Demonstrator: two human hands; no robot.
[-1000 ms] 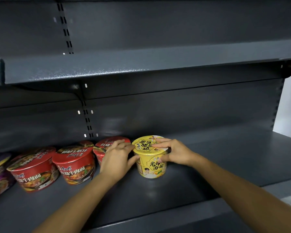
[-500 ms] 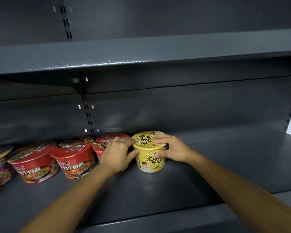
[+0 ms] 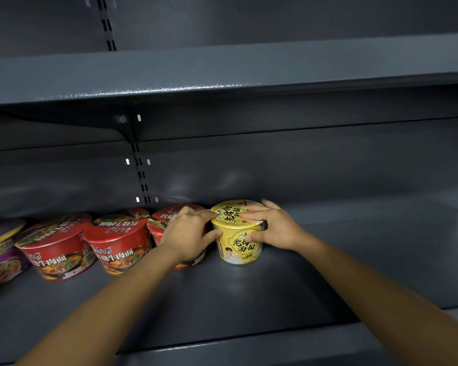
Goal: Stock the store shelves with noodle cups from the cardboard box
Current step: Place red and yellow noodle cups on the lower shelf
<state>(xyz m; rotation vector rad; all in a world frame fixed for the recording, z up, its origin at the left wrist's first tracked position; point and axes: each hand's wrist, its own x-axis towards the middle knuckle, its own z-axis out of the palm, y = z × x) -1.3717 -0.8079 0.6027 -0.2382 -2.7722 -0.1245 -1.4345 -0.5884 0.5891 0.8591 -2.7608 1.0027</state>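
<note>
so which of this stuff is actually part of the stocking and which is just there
In the job: yellow noodle cup, left hand, right hand, lower shelf, red noodle cups, purple cup.
Just there: upper shelf, slotted upright.

You reach fwd w/ both arms; your L hand (image 3: 185, 233) & R hand (image 3: 275, 228) curl round the yellow cup (image 3: 238, 244) from opposite sides; fingers (image 3: 251, 215) over its top.

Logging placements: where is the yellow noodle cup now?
Head view: the yellow noodle cup stands on the lower shelf at the row's right end, next to a red cup, gripped between the left hand and right hand.
</note>
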